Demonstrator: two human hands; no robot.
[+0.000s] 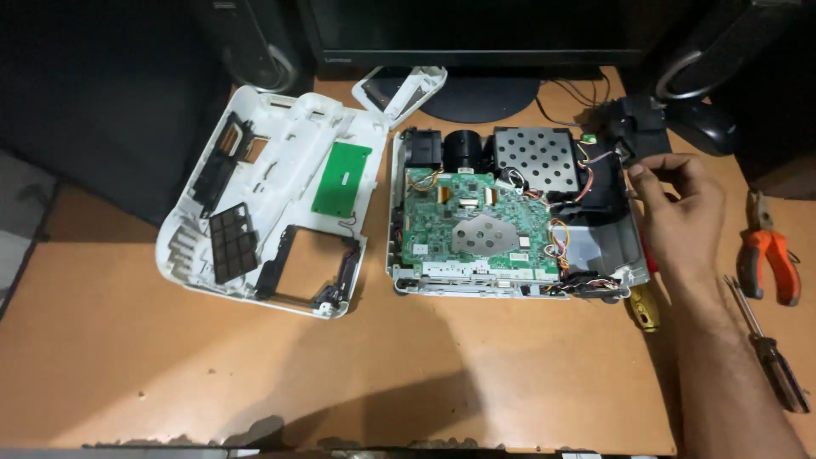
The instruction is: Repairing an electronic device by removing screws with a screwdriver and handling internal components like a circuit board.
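An opened white device [510, 221] lies on the wooden desk [340, 365] with its green circuit board [476, 225], perforated metal plate [535, 157] and coloured wires exposed. My right hand [680, 204] reaches in from the right, fingers pinched on a black plastic part [633, 127] at the device's upper right corner. The removed white top cover [272, 195] lies upside down to the left, with a small green board [342, 178] inside it. My left hand is out of view.
Orange-handled pliers [769, 255] and a dark screwdriver [769, 344] lie at the right edge. A yellow-handled tool [643, 306] lies beside the device. A monitor stand [480, 93], two speakers [255, 51] and a black mouse [710, 123] line the back.
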